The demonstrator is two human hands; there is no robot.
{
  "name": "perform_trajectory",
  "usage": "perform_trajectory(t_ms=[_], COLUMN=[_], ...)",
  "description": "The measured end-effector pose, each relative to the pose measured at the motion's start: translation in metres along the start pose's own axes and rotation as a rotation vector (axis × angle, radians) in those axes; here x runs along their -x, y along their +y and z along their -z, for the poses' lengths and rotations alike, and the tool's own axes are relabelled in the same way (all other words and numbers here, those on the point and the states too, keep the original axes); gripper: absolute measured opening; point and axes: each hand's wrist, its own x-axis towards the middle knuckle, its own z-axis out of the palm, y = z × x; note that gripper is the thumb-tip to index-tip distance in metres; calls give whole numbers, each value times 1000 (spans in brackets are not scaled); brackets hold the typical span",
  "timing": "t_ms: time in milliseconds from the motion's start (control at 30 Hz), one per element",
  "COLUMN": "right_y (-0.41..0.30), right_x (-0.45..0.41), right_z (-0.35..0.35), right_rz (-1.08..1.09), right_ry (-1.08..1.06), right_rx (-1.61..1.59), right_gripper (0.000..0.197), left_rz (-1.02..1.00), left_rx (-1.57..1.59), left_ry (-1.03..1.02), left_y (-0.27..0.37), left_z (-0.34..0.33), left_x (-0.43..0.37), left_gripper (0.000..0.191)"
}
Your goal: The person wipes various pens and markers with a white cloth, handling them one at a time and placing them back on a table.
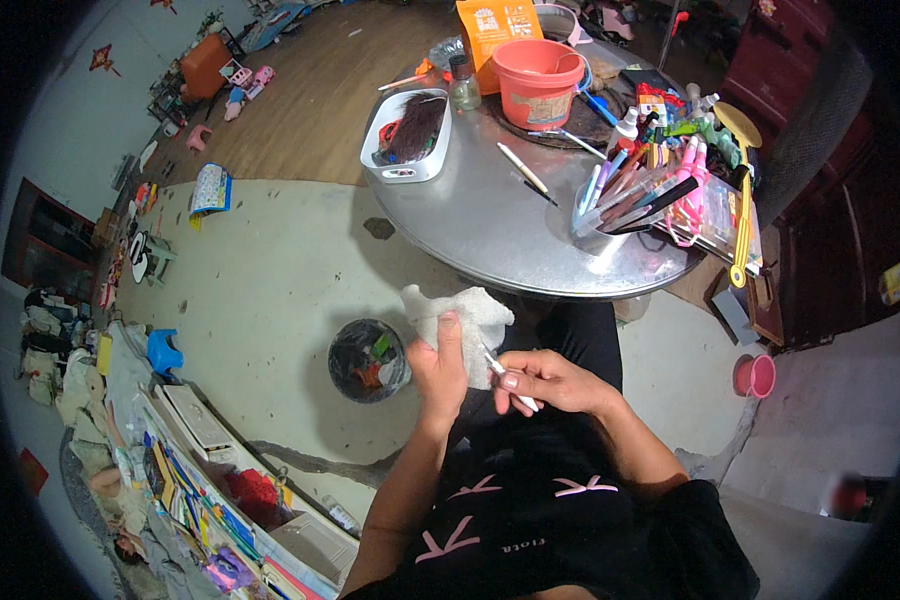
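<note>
My left hand grips a crumpled off-white cloth, thumb pressed on top and fingers behind it. The cloth hangs over my lap, just short of the table's near edge. In my right hand, thumb and fingers pinch a slender white tool, perhaps a pen or brush. Its upper end meets or lies very close to the cloth's right side; the exact kind of tool is too small to tell.
A round metal table carries a white tub, a coral bucket, a white pen and a pen-filled cup. A waste bin stands left of my hands. A pink bucket sits at right.
</note>
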Motion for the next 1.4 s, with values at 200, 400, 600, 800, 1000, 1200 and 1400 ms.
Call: perform_trajectory(t_ms=[200, 400, 600, 800, 1000, 1200, 1400], right_y=[7, 0, 8, 13, 8, 12, -9], right_x=[-4, -8, -4, -11, -9, -8, -2], right_z=[-6, -9, -7, -10, -13, -12, 2], right_rz=[75, 182, -101, 75, 86, 113, 59], right_ry=[279, 350, 24, 314, 400, 284, 540], right_rx=[284, 691, -50, 113, 119, -130, 238], right_gripper=[17, 19, 20, 14, 16, 19, 33], left_rz=[350, -57, 307, 160, 19, 222, 194], left_rx=[472, -3, 97, 251, -36, 323, 364], left_ry=[166, 51, 262, -50, -4, -236, -143], left_y=[-11, -3, 6, -11, -11, -8, -6], left_z=[3, -3, 5, 1, -2, 6, 0], left_x=[-2, 3, -8, 9, 8, 7, 8], left_gripper=[29, 28, 43, 29, 27, 30, 28])
